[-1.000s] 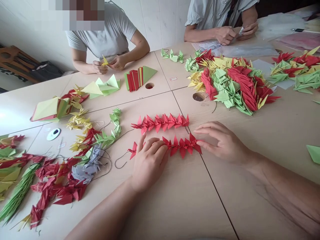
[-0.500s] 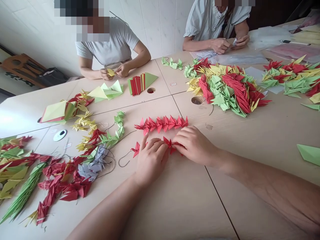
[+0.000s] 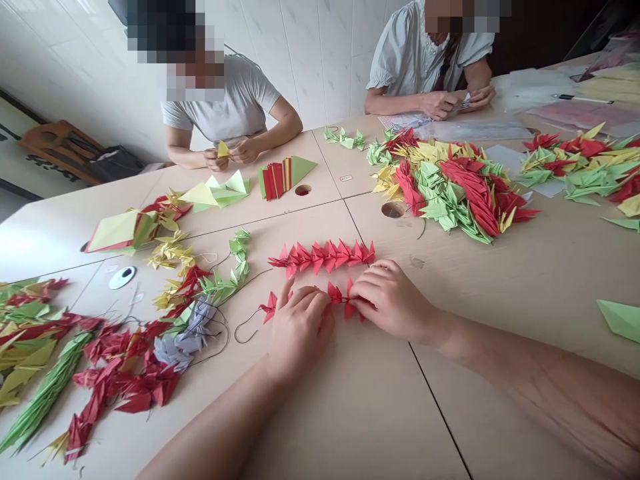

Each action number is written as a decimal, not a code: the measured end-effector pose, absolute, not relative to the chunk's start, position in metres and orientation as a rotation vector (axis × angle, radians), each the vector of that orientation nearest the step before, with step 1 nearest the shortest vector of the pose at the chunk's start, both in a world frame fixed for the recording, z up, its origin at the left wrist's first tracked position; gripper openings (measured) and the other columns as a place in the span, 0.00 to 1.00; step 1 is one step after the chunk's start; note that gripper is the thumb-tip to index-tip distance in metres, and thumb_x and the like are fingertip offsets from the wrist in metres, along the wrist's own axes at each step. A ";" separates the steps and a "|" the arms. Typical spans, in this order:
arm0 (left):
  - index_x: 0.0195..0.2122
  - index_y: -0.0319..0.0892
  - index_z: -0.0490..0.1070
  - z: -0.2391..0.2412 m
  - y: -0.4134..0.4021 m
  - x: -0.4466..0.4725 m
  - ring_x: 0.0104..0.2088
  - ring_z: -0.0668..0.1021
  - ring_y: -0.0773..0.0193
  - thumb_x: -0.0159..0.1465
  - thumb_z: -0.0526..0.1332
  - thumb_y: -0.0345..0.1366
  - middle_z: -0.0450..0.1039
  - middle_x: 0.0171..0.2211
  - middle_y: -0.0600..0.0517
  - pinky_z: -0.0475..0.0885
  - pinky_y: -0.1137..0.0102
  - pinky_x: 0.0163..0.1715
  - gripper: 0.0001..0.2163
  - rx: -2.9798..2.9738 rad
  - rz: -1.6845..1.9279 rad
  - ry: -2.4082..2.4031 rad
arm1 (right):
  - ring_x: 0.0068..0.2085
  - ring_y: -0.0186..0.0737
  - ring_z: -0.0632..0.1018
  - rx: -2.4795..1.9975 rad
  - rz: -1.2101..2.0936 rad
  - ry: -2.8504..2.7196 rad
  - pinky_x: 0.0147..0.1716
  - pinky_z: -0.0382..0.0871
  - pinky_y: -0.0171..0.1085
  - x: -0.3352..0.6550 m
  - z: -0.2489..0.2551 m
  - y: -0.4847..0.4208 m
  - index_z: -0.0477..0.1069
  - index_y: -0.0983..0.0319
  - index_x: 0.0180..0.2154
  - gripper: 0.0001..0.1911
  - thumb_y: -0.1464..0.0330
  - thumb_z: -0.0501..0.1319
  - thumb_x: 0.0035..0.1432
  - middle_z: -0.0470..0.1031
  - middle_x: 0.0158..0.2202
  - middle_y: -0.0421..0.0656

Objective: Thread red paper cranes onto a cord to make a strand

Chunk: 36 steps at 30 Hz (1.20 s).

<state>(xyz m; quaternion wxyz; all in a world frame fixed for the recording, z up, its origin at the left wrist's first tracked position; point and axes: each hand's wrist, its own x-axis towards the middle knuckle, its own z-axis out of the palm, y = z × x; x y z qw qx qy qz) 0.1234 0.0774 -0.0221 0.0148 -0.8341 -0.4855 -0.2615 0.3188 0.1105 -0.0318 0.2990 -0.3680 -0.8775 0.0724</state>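
Note:
A short string of red paper cranes [image 3: 337,291] lies low over the table between my hands. My left hand [image 3: 303,327] has its fingers curled down over the left part of the string, hiding some of the cranes. One red crane and a loop of dark thread [image 3: 245,331] stick out to its left. My right hand [image 3: 393,297] pinches the right end, with its fingertips on a red crane. Just beyond both hands, a longer row of red paper cranes [image 3: 323,257] lies on the table, apart from the string I hold.
Strings of red, yellow, green and grey cranes [image 3: 183,333] spread over the left side. A large multicoloured pile [image 3: 450,180] sits at the back right. Across the table [image 3: 320,413], one person [image 3: 220,100] handles a yellow paper piece; another person [image 3: 405,60] works beside plastic bags.
The view has tilted slightly, so the far side sits lower. The gap between my hands has widened a little, and more of the red cranes shows there. Both hands stay on the string.

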 end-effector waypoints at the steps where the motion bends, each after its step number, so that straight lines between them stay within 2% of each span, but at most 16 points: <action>1: 0.29 0.43 0.65 -0.022 0.077 0.124 0.36 0.78 0.66 0.56 0.54 0.22 0.76 0.28 0.57 0.57 0.57 0.61 0.09 -2.597 -0.813 -1.517 | 0.33 0.37 0.73 -0.983 0.211 -2.322 0.45 0.59 0.41 0.319 -0.032 0.111 0.70 0.61 0.27 0.08 0.76 0.59 0.58 0.74 0.27 0.38; 12: 0.25 0.43 0.61 -0.028 0.078 0.122 0.38 0.78 0.65 0.55 0.54 0.22 0.75 0.27 0.57 0.56 0.56 0.61 0.08 -2.630 -0.796 -1.551 | 0.30 0.35 0.71 -1.034 0.350 -2.281 0.47 0.59 0.41 0.318 -0.028 0.111 0.66 0.61 0.25 0.10 0.76 0.59 0.58 0.72 0.24 0.36; 23: 0.25 0.43 0.63 -0.026 0.077 0.122 0.40 0.78 0.64 0.57 0.55 0.23 0.75 0.27 0.57 0.57 0.55 0.60 0.08 -2.647 -0.760 -1.566 | 0.29 0.34 0.71 -1.044 0.365 -2.272 0.46 0.59 0.41 0.317 -0.028 0.112 0.65 0.61 0.25 0.10 0.77 0.58 0.56 0.72 0.24 0.36; 36: 0.27 0.44 0.66 -0.026 0.077 0.122 0.43 0.78 0.63 0.61 0.55 0.25 0.78 0.32 0.58 0.55 0.53 0.62 0.08 -2.697 -0.774 -1.501 | 0.32 0.36 0.72 -1.011 0.325 -2.336 0.46 0.59 0.40 0.318 -0.028 0.112 0.67 0.61 0.25 0.10 0.76 0.59 0.59 0.73 0.25 0.37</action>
